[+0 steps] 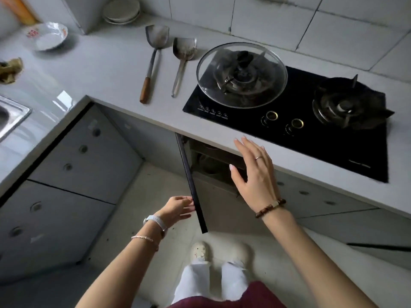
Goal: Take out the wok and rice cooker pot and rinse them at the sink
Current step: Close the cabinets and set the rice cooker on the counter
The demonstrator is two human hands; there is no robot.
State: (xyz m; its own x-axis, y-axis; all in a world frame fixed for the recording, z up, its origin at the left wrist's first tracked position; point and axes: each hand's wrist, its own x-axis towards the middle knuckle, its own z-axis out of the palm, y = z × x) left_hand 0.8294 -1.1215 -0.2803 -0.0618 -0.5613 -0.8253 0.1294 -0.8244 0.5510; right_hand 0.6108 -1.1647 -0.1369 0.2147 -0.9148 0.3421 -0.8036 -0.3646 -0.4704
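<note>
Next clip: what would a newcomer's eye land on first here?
The glass lid lying over the left burner of the black stove draws the eye first. Below it, the left hand holds the edge of the open cabinet door, while the right hand hovers open before the dark cupboard.

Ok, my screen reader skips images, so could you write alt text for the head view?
A person's left hand grips the edge of an open cabinet door under the stove, right hand open before the opening. A glass lid rests on the stove.
</note>
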